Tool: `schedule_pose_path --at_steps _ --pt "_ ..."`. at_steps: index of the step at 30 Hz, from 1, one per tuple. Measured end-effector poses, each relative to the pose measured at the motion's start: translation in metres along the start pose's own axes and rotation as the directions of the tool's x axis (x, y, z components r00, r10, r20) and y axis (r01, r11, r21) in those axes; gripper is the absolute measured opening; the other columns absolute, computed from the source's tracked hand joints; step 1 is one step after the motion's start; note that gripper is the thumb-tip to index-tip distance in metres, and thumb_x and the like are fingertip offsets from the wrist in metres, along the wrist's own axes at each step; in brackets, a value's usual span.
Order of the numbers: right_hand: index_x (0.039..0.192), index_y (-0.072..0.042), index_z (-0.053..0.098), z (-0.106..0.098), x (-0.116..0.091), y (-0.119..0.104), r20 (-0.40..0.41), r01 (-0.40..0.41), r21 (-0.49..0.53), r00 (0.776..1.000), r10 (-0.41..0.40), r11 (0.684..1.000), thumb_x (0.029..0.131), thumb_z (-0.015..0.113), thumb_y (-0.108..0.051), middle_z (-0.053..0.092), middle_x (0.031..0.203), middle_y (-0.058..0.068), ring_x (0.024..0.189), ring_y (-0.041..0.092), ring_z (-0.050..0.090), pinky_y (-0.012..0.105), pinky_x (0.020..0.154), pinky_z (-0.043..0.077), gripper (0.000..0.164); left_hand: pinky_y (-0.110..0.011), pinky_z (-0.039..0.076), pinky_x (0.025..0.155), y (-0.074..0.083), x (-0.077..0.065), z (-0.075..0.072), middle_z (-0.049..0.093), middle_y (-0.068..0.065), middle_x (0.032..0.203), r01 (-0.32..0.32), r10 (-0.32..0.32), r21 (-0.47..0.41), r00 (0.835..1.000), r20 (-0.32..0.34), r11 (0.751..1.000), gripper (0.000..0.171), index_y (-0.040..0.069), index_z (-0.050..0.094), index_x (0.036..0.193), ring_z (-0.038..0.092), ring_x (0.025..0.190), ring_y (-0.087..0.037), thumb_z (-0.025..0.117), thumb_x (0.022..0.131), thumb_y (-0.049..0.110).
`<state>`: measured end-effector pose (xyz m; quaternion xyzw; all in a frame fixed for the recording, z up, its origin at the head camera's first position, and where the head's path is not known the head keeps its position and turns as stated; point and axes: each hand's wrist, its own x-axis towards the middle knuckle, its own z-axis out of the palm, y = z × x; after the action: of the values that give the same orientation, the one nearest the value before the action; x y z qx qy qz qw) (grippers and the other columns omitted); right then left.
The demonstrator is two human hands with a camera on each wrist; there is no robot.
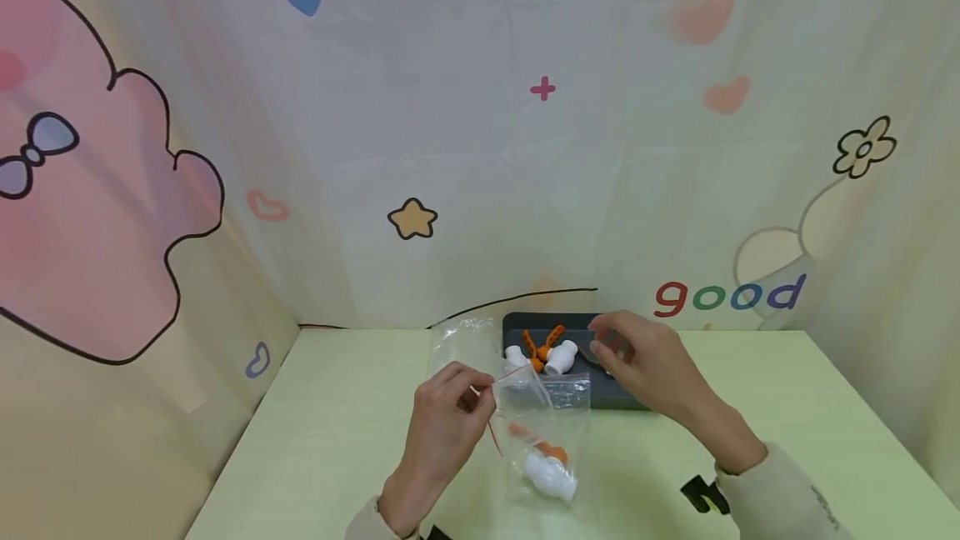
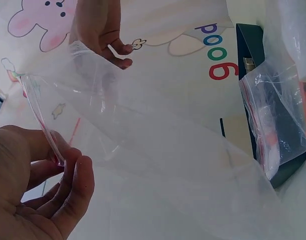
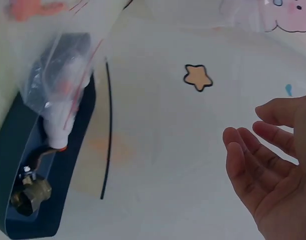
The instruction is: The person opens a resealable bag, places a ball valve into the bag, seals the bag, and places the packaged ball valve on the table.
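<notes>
In the head view my left hand (image 1: 450, 415) pinches a clear zip bag (image 1: 521, 394) by its red-lined edge. The left wrist view shows thumb and fingers of the left hand (image 2: 48, 175) on that edge. Through clear plastic below, a white rounded plastic fitting (image 1: 550, 477) and an orange handle-like piece (image 1: 540, 442) show; I cannot tell whether they are inside the pinched bag. My right hand (image 1: 648, 365) hovers over the right side of the tray. Its fingers are loosely bent and hold nothing in the right wrist view (image 3: 272, 160).
Behind the hands stands a dark tray (image 1: 618, 394) with white fittings (image 1: 560, 358) and orange handles (image 1: 555, 336). A brass-coloured fitting (image 3: 32, 197) lies at one tray end. Another clear bag (image 1: 465, 342) lies left of the tray. A printed curtain (image 1: 480, 148) borders the table.
</notes>
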<state>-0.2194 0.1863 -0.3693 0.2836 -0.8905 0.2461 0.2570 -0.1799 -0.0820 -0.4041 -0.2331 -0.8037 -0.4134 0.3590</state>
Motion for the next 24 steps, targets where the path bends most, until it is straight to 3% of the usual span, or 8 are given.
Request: schedule_pose_path --at_steps 3,7,13,19,24 --pt "0.108 -0.01 0.068 0.01 0.005 0.014 0.105 -0.067 -0.039 0.992 0.071 0.997 0.087 0.073 -0.015 0.071 0.099 0.002 0.074 0.007 0.064 0.025 0.064 0.053 0.022 -0.009 0.046 0.053 -0.001 0.0 0.0 0.064 0.002 0.071 0.012 -0.012 0.005 1.0 0.012 1.0 0.019 0.007 0.072 0.075 0.057 0.055 -0.001 0.071 0.07 -0.011" --pt "0.111 -0.01 0.068 0.026 0.01 0.028 0.241 -0.148 -0.098 0.956 0.168 0.984 0.088 0.073 -0.018 0.071 0.104 0.004 0.078 0.01 0.066 0.031 0.07 0.056 0.025 -0.009 0.045 0.053 -0.002 -0.001 0.001 0.062 0.002 0.07 0.022 -0.022 0.013 0.999 0.027 1.0 0.018 0.007 0.072 0.075 0.056 0.054 0.0 0.07 0.071 -0.01" --pt "0.112 -0.009 0.067 0.047 0.019 0.051 0.317 -0.164 -0.143 0.926 0.202 0.976 0.086 0.073 -0.015 0.07 0.101 0.008 0.082 0.017 0.065 0.037 0.074 0.057 0.027 -0.009 0.044 0.053 -0.004 -0.002 0.002 0.062 0.003 0.07 0.042 -0.042 0.021 0.999 0.033 0.999 0.018 0.008 0.072 0.076 0.055 0.054 0.001 0.071 0.072 -0.009" --pt "0.113 -0.007 0.067 0.069 0.023 0.076 0.384 -0.22 -0.197 0.879 0.281 0.956 0.085 0.073 -0.014 0.07 0.098 0.008 0.085 0.021 0.063 0.041 0.077 0.056 0.029 -0.009 0.044 0.053 -0.006 -0.003 0.005 0.062 0.003 0.07 0.054 -0.054 0.022 0.998 0.033 0.998 0.018 0.008 0.072 0.076 0.054 0.055 0.0 0.071 0.072 -0.009" --pt "0.113 -0.004 0.067 0.09 0.021 0.094 0.409 -0.21 -0.276 0.857 0.312 0.938 0.085 0.073 -0.011 0.07 0.101 0.012 0.089 0.027 0.065 0.045 0.08 0.055 0.03 -0.009 0.046 0.054 -0.007 -0.002 0.006 0.063 0.002 0.071 0.054 -0.055 0.027 0.998 0.039 0.998 0.017 0.008 0.072 0.077 0.056 0.058 -0.001 0.07 0.074 -0.009"
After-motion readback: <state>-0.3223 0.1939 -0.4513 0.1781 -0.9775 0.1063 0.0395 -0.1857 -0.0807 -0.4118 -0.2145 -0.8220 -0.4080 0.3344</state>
